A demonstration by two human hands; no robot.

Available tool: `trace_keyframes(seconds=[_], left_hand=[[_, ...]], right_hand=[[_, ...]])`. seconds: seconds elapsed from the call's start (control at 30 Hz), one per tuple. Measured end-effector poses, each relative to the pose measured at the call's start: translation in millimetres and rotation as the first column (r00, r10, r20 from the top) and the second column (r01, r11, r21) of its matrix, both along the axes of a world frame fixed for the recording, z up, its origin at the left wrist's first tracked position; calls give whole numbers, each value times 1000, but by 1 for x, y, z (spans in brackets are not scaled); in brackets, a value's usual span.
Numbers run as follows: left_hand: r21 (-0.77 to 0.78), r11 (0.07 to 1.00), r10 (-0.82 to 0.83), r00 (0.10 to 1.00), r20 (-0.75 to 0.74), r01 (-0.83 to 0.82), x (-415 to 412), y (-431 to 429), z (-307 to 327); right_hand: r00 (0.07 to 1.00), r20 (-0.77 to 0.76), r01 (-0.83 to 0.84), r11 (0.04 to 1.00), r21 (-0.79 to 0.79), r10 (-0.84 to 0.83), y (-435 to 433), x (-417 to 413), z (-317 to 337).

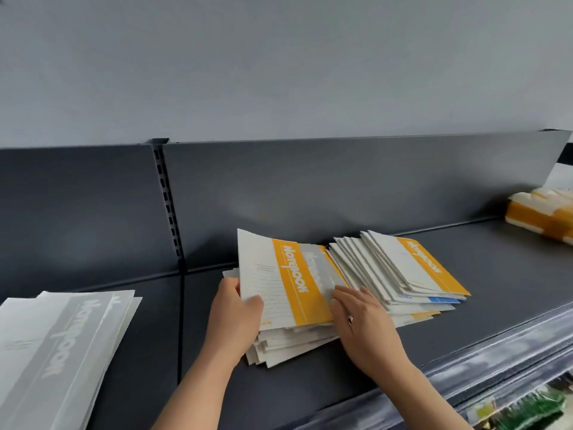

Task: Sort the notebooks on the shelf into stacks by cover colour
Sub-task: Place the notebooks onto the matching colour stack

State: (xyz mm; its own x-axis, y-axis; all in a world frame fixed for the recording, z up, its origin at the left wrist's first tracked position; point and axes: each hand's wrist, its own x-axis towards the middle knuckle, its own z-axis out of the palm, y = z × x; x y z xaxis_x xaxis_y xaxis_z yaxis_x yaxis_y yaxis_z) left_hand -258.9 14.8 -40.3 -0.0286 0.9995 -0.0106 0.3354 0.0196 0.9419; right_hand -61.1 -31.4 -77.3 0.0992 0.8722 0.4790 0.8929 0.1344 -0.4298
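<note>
A mixed pile of notebooks lies on the dark shelf. My left hand grips the left edge of the top orange-banded notebook and tilts it up. Beneath it a grey-banded notebook shows. My right hand rests with straight fingers on the pile, at the lifted notebook's right edge. To the right several notebooks fan out, topped by another orange-banded notebook, with a blue cover edge below. At the far left lies a stack of grey-banded notebooks.
An orange-and-white wrapped pack sits at the shelf's far right. A slotted upright divides the back panel. The shelf's front rail runs along the lower right, with green goods on a lower level.
</note>
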Motion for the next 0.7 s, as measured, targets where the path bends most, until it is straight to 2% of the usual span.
trace_keyframes(seconds=[0.13,0.3,0.43,0.7], left_hand=[[17,998,63,998,-29,-62,2,-6,0],[-23,995,95,995,0,-95,2,-10,-2],[-13,994,110,994,-2,-110,6,-15,-2],[-64,983,174,985,-2,-174,4,-15,-2]], right_hand=[[997,81,-15,1000,-15,16,2,2,-6],[993,21,-117,992,40,116,2,2,-5],[998,-8,-54,998,43,55,5,6,-6],[990,75,-125,991,43,121,4,3,-7]])
